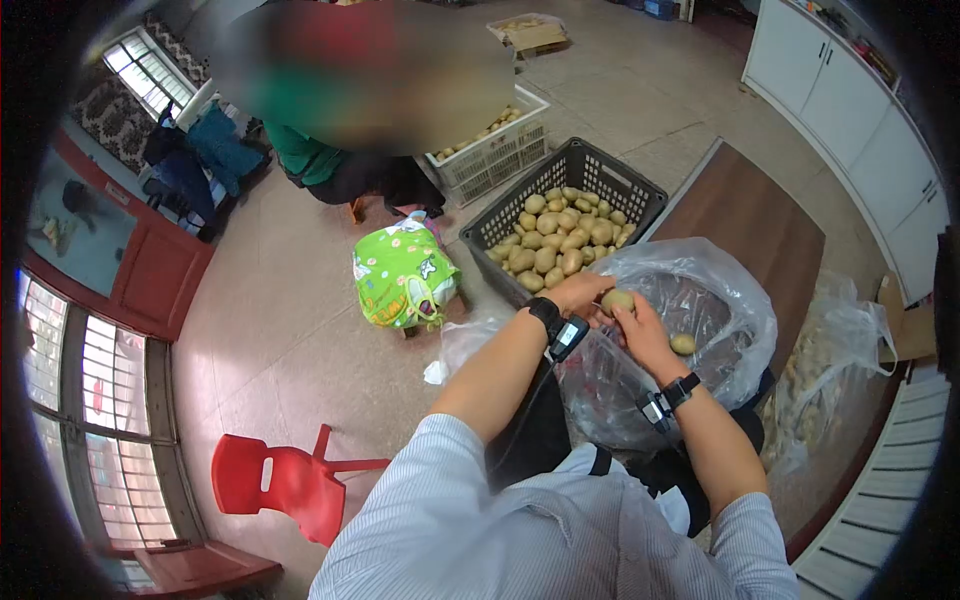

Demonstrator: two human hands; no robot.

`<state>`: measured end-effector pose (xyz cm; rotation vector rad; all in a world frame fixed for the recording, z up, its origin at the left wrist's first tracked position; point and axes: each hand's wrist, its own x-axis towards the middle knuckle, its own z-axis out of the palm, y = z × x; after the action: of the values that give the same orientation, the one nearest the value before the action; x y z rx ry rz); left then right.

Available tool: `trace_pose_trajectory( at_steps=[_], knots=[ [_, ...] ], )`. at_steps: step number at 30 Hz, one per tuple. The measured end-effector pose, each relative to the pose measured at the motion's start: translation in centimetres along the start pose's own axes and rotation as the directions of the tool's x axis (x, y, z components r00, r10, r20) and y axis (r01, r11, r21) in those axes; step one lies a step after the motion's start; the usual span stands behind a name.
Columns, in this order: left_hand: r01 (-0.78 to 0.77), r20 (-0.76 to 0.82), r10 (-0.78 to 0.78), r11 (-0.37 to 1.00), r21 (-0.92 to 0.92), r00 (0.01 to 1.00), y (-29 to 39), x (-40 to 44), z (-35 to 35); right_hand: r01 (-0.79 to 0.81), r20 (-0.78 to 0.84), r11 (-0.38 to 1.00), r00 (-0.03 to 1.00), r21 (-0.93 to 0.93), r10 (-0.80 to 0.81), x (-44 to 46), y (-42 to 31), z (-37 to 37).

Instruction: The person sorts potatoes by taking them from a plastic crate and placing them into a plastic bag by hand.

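My right hand (645, 335) grips a potato (617, 301) between thumb and fingers, above the mouth of a large clear plastic bag (735, 290). Close beside it, my left hand (580, 293) has its fingers curled toward the same potato; what lies inside them is hidden. Another potato (683, 344) rests in the bag, to the right of my right hand. Just beyond my left hand stands a black slatted crate (645, 195) with many loose potatoes (560, 230) in it.
A brown table (745, 215) stands at right, beside a bag of brownish pieces (815, 375). A green cushioned stool (395, 275) and a red chair (300, 485) are on the left. Beyond the black crate, a blurred person in green (300, 150) sits by a white crate (500, 165).
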<state>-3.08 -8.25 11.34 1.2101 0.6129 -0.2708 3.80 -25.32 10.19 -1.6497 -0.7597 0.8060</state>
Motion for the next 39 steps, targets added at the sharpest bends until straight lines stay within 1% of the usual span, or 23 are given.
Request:
trace_pose_trajectory(
  at_steps=[1,2,4,8,9,11,13,14,16,17,18,19,20,21,22,24,26,28,30,32,33,35,39],
  knots=[
    [0.021,0.078,-0.023,0.999,0.029,0.997,0.0,0.3,0.0,-0.022,0.004,1.000,1.000,0.010,0.022,-0.1,-0.6,0.0],
    [0.019,0.077,-0.022,0.999,0.033,0.997,-0.1,0.5,-0.1,-0.019,0.002,1.000,1.000,0.011,0.019,-0.2,-1.2,0.0],
    [-0.058,0.141,0.046,0.995,0.086,0.989,-0.2,0.2,0.0,-0.045,0.025,0.998,0.999,0.035,0.044,-0.5,-1.9,0.0],
    [-0.081,0.166,0.055,0.984,0.156,0.985,-0.9,1.1,-0.8,0.014,0.029,0.998,0.999,0.054,-0.015,0.3,1.4,-0.4],
    [-0.162,0.140,0.146,0.980,0.114,0.979,-1.5,1.6,-1.2,0.017,0.012,1.000,1.000,0.007,-0.017,0.3,2.2,-0.6],
    [-0.246,0.111,0.237,0.966,0.075,0.965,-2.4,2.9,-2.5,0.021,-0.006,0.999,1.000,-0.040,-0.022,0.0,3.3,-1.2],
    [-0.063,0.026,0.069,0.982,-0.178,0.997,-2.7,3.7,-3.5,0.048,-0.067,0.984,0.996,-0.172,-0.060,-0.6,4.6,-2.0],
    [-0.063,0.028,0.069,0.982,-0.176,0.997,-2.6,3.8,-3.7,0.048,-0.069,0.984,0.996,-0.173,-0.061,-0.9,5.5,-2.5],
    [-0.153,-0.173,0.112,0.957,-0.247,0.979,-1.7,2.1,-3.6,0.116,-0.193,0.902,0.958,-0.415,-0.212,-1.2,7.4,-3.6],
    [-0.160,-0.250,0.095,0.953,-0.256,0.964,-1.0,1.1,-3.5,0.113,-0.195,0.903,0.958,-0.415,-0.210,-1.5,7.8,-4.4],
    [-0.158,-0.248,0.093,0.954,-0.255,0.964,-1.4,1.5,-4.1,0.074,-0.194,0.827,0.957,-0.557,-0.216,-2.0,7.6,-5.1],
    [-0.205,-0.295,0.105,0.920,-0.335,0.950,-1.9,2.3,-4.9,0.031,-0.193,0.728,0.956,-0.685,-0.222,-2.4,7.7,-5.8],
    [-0.252,-0.341,0.109,0.877,-0.410,0.934,-2.5,3.1,-5.6,0.025,-0.197,0.728,0.956,-0.685,-0.219,-2.8,7.8,-6.3],
    [-0.224,-0.400,0.038,0.875,-0.430,0.916,-2.1,2.9,-5.8,0.011,-0.200,0.669,0.950,-0.743,-0.238,-3.2,8.0,-6.8],
    [-0.216,-0.393,0.034,0.876,-0.430,0.919,-2.0,2.6,-5.7,-0.007,-0.202,0.604,0.945,-0.797,-0.256,-3.6,8.2,-7.2],
    [-0.348,-0.502,0.051,0.780,-0.519,0.863,-2.0,2.4,-5.5,-0.029,-0.221,0.590,0.941,-0.807,-0.256,-4.1,8.7,-7.6],
    [-0.367,-0.501,0.064,0.762,-0.534,0.863,-2.0,2.2,-5.7,-0.048,-0.238,0.576,0.936,-0.816,-0.259,-4.3,9.2,-7.9],
    [-0.417,-0.513,0.095,0.716,-0.560,0.853,-2.0,2.1,-5.9,-0.014,-0.185,0.549,0.948,-0.836,-0.257,-4.6,9.7,-8.1],
    [-0.393,-0.512,0.054,0.712,-0.581,0.857,-1.9,2.1,-6.1,-0.023,-0.179,0.526,0.953,-0.850,-0.246,-4.7,10.0,-8.0],
    [-0.426,-0.562,0.097,0.759,-0.492,0.821,-1.9,2.2,-6.2,-0.033,-0.173,0.503,0.957,-0.864,-0.234,-4.8,10.2,-7.9],
    [-0.421,-0.559,0.095,0.762,-0.492,0.824,-2.2,2.5,-6.5,-0.054,-0.182,0.493,0.959,-0.868,-0.216,-4.9,10.3,-7.9],
    [-0.418,-0.545,0.064,0.717,-0.557,0.836,-2.6,3.0,-7.2,-0.078,-0.194,0.483,0.961,-0.872,-0.196,-5.0,10.5,-7.9],
    [-0.468,-0.570,0.057,0.641,-0.608,0.819,-3.1,3.5,-7.7,-0.143,-0.194,0.463,0.979,-0.875,-0.063,-4.6,10.9,-7.9]
  ],
)
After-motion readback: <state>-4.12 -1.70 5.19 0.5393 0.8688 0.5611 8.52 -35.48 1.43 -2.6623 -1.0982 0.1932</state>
